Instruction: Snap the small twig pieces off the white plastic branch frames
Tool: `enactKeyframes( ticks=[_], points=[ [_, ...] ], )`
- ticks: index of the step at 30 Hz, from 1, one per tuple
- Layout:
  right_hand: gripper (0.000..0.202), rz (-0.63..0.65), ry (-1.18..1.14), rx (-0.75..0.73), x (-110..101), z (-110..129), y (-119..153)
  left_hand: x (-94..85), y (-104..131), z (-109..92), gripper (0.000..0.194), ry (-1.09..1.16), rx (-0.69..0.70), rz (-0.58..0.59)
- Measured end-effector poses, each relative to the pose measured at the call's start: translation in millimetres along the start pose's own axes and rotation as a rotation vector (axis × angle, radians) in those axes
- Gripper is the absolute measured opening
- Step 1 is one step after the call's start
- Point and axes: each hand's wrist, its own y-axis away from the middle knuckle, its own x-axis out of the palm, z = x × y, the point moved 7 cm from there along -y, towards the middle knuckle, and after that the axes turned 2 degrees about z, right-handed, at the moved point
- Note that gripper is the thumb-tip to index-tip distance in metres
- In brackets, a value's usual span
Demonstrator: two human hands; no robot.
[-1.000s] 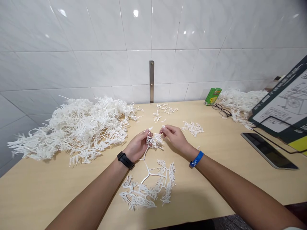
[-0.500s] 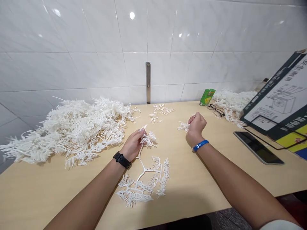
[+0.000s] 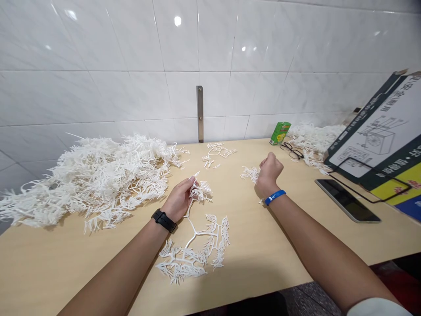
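Observation:
My left hand point(image 3: 179, 199), with a black watch on its wrist, pinches the upper part of a white plastic branch point(image 3: 196, 233). Fine needle-like tufts stick out by the fingertips, and the branch's forked lower end spreads over the table below. My right hand point(image 3: 269, 172), wearing a blue wristband, is closed in a fist near the table; its palm is hidden, so I cannot see what it holds. White sprigs point(image 3: 250, 174) show just left of that fist, and a small white bit point(image 3: 262, 202) peeks out by the wrist.
A large heap of white branches point(image 3: 108, 175) covers the table's left side. Another white piece point(image 3: 219, 151) lies near the wall. At right are a green carton point(image 3: 280, 133), glasses point(image 3: 291, 150), a second white pile point(image 3: 315, 138), a phone point(image 3: 347, 199) and a printed box point(image 3: 371, 136).
The view has shifted slightly, so most things appear a little further left. A small white bit now shows beside my right wrist. Both hands keep nearly the same pose.

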Motion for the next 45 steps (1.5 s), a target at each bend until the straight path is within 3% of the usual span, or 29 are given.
enactKeyframes(
  ticks=[3,5,9,13,17,21,27,36,41,45],
  points=[
    [0.039,0.117,0.015,-0.058,11,2,9,0.9,1,-1,0.028,-0.004,0.0,-0.007],
    [0.041,0.26,0.007,-0.063,22,5,21,2.4,1,-1,0.029,-0.02,0.002,-0.001],
    [0.039,0.731,0.035,-0.107,54,21,68,4.6,1,2,0.031,-0.103,0.015,0.033],
    [0.022,1.212,0.054,-0.17,73,36,126,4.8,2,3,0.03,-0.238,0.036,0.048],
    [0.022,1.495,0.088,-0.23,79,38,160,9.8,5,-1,0.031,-0.379,0.065,0.043],
    [0.031,1.51,0.107,-0.251,80,33,163,18.2,8,-6,0.03,-0.455,0.122,0.054],
    [0.034,1.426,0.086,-0.158,79,24,151,28.9,8,6,0.027,-0.538,0.083,0.204],
    [0.041,1.468,0.084,-0.111,81,16,150,18.4,9,-2,0.024,-0.531,0.159,0.062],
    [0.043,1.569,-0.061,0.082,83,10,158,18.9,6,9,0.034,-0.372,0.052,0.15],
    [0.042,1.551,-0.104,0.092,83,10,157,24.1,7,10,0.035,-0.406,0.015,0.211]
  ],
)
